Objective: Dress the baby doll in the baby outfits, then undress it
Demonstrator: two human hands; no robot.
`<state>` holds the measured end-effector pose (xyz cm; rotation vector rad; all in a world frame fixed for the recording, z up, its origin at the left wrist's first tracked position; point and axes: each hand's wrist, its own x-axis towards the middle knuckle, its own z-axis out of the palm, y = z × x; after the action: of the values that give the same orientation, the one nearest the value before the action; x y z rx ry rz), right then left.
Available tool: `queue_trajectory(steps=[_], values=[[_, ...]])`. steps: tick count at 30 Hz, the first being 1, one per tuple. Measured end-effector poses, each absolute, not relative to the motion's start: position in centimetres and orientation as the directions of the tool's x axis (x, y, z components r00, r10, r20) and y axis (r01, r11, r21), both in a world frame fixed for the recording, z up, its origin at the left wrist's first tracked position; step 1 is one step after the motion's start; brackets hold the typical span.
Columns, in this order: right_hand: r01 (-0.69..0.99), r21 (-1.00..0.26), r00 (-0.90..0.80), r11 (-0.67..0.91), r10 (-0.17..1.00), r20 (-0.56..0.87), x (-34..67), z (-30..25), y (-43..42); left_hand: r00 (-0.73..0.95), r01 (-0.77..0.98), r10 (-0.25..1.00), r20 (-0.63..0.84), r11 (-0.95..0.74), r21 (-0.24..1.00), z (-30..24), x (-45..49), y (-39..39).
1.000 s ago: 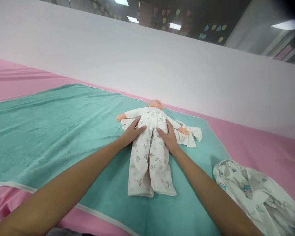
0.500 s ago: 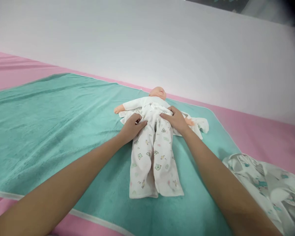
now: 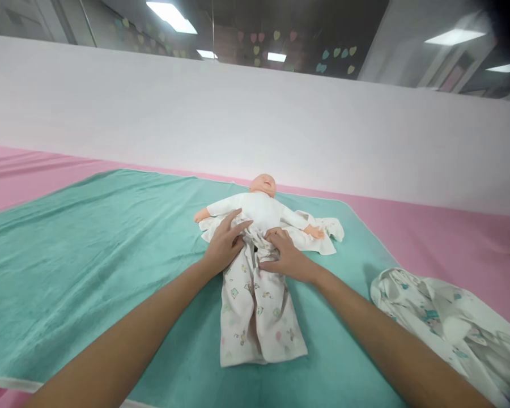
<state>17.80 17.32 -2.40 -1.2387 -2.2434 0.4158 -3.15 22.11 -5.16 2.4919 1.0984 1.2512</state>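
A baby doll [image 3: 261, 205] lies on its back on a teal towel [image 3: 97, 238], head away from me, arms spread. Its chest shows a plain white top. White printed baby trousers [image 3: 255, 314] cover its legs and are bunched at the waist. My left hand [image 3: 224, 245] rests on the doll's left side at the waist, fingers stretched over the cloth. My right hand [image 3: 284, 256] is closed on the bunched waistband of the trousers. A white garment [image 3: 323, 235] lies spread under the doll.
The towel lies on a pink sheet [image 3: 442, 232]. A crumpled white printed cloth [image 3: 446, 328] sits at the right near my right forearm. A long white panel [image 3: 255, 124] stands behind the bed.
The printed cloth that reached the doll's chest is now gathered down at its waist, baring the white top. My right hand moved down and closed on the waistband; my left hand stayed at the doll's side.
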Motion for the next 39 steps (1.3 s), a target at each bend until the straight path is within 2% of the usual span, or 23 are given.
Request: queue_trajectory(steps=[4,7,15,17,19,22,24,28,30,34,39], values=[[0.716,-0.477,-0.29,0.51,0.838,0.462,16.6,-3.5,17.2,0.387,0.561,0.666,0.638,-0.719,0.41,-5.2,-3.2,22.2],[0.741,-0.428,-0.242,0.517,0.8,0.549,16.2,-4.0,17.4,0.427,0.555,0.625,0.653,-0.752,0.356,-5.1,-3.3,22.3],[0.83,-0.297,-0.245,0.472,0.787,0.566,16.1,-4.4,17.8,0.453,0.588,0.601,0.658,-0.756,0.286,-4.3,-3.5,21.5],[0.837,-0.319,-0.212,0.445,0.8,0.561,16.4,-4.5,17.7,0.45,0.623,0.6,0.661,-0.741,0.249,-4.3,-3.4,21.4],[0.826,-0.396,-0.161,0.402,0.84,0.517,17.0,-4.4,17.5,0.445,0.657,0.617,0.648,-0.717,0.231,-4.4,-3.5,21.1],[0.767,-0.563,-0.073,0.307,0.914,0.4,18.2,-4.4,17.0,0.441,0.684,0.693,0.57,-0.671,0.287,-4.5,-4.2,20.8],[0.71,-0.649,-0.049,0.273,0.939,0.342,18.9,-4.4,16.6,0.441,0.675,0.762,0.474,-0.63,0.384,-4.5,-5.1,20.6],[0.6,-0.731,-0.085,0.326,0.934,0.347,19.4,-4.7,16.4,0.509,0.525,0.826,0.241,-0.52,0.673,-4.3,-7.4,20.5],[0.575,-0.748,-0.088,0.331,0.934,0.346,19.4,-4.8,16.6,0.586,0.472,0.799,0.133,-0.47,0.746,-4.1,-8.3,20.4],[0.546,-0.788,-0.152,0.286,0.958,0.242,19.7,-4.3,16.9,0.661,0.473,0.75,0.027,-0.445,0.76,-3.7,-8.9,20.1],[0.531,-0.778,-0.348,0.335,0.924,0.16,20.6,-2.7,16.2,0.57,0.571,0.82,0.057,-0.445,0.69,-3.1,-7.7,19.2]])
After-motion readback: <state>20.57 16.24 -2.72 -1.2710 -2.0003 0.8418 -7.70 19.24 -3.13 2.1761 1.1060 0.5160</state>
